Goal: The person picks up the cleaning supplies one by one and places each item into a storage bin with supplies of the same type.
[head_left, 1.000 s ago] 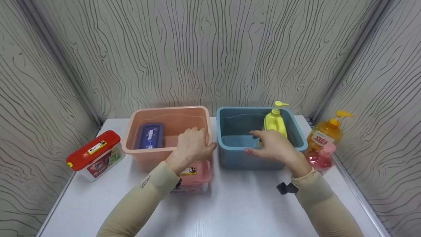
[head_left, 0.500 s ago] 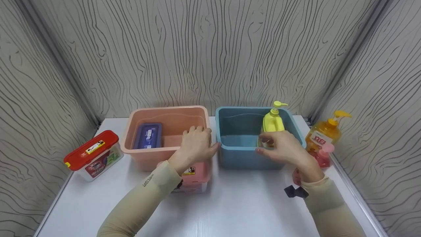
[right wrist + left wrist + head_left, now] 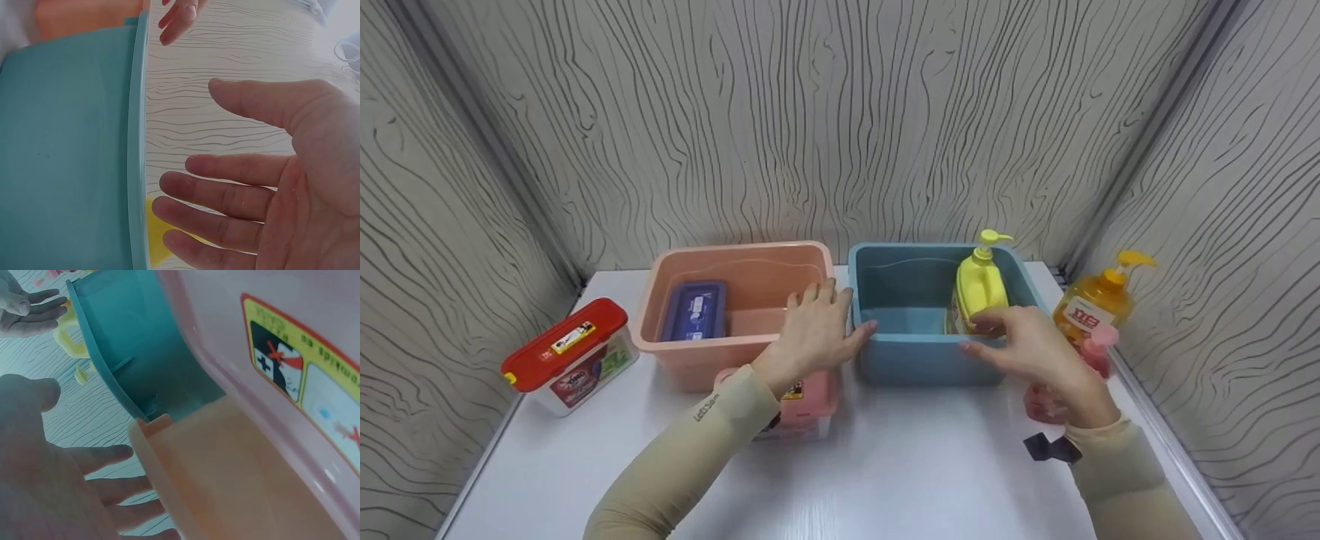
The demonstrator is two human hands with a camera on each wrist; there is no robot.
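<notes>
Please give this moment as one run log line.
left hand: empty, near pink bin; right hand: empty, near blue bin; pink bin: purple box inside; blue bin: yellow bottle inside

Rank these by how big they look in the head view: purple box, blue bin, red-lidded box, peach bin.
1. Peach bin and blue bin: too alike to rank
2. Red-lidded box
3. Purple box, inside the peach bin

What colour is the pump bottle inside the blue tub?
The pump bottle is yellow; it shows best in the head view.
</notes>
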